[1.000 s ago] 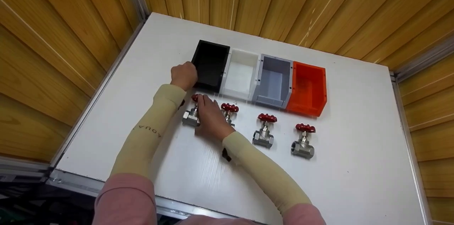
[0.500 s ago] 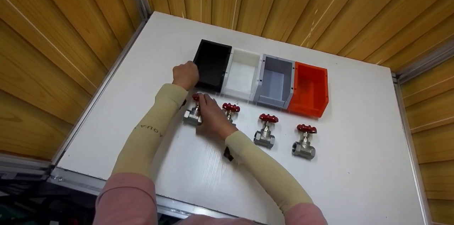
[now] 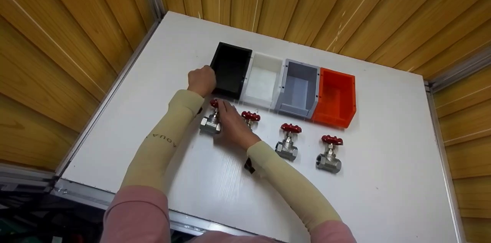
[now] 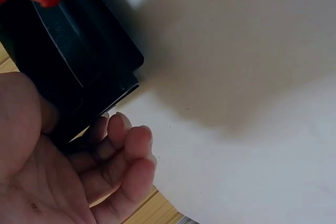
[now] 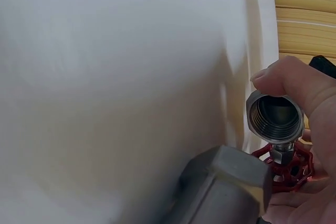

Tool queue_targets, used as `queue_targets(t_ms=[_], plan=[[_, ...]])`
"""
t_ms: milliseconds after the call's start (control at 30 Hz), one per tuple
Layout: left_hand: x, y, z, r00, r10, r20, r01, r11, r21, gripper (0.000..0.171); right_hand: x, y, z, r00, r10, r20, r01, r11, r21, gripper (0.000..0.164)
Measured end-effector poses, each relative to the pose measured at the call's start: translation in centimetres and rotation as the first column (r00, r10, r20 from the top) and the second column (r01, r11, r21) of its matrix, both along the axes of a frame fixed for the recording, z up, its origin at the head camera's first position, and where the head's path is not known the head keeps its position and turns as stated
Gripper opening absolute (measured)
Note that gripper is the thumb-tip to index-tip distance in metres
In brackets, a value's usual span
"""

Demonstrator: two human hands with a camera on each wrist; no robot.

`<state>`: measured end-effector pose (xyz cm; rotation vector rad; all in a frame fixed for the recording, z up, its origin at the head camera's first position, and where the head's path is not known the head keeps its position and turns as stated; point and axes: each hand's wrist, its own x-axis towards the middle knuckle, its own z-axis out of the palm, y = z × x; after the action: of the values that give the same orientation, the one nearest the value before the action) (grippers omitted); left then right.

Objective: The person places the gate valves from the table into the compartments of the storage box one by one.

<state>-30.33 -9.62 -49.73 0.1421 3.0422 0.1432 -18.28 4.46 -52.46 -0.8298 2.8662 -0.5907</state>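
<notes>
Wood-panelled walls (image 3: 268,1) enclose a white tabletop (image 3: 387,158) bearing a black plastic bin (image 3: 231,68). The left hand (image 3: 202,81) pinches the left edge of that black bin, thumb and curled fingers on opposite sides. Just in front of the black bin, the right hand (image 3: 234,126) holds a red-wheeled valve (image 3: 210,125), thumb on its threaded end. White (image 3: 261,80), grey (image 3: 297,89) and orange bins (image 3: 339,99) run rightward from the black bin; three more valves (image 3: 287,147) sit in front and rightward of it

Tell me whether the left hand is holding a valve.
No, the left hand grips the edge of the black bin.
</notes>
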Motion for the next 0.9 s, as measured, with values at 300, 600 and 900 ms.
queue_targets(t_ms=[300, 600, 900], plan=[[0.0, 0.0, -0.1, 1.000, 0.010, -0.016, -0.010, 1.000, 0.008, 0.033, -0.5, 0.5, 0.3, 1.000, -0.003, 0.018, 0.003, 1.000, -0.003, 0.107], [0.1, 0.2, 0.0, 1.000, 0.009, -0.008, -0.009, 1.000, 0.000, 0.032, -1.0, 1.2, 0.9, 0.999, -0.025, 0.039, 0.025, 1.000, -0.006, 0.109], [0.0, 0.2, 0.2, 1.000, 0.004, 0.025, -0.004, 1.000, -0.016, 0.031, -1.0, 1.6, 1.6, 1.000, -0.001, 0.025, 0.001, 1.000, -0.008, 0.107]])
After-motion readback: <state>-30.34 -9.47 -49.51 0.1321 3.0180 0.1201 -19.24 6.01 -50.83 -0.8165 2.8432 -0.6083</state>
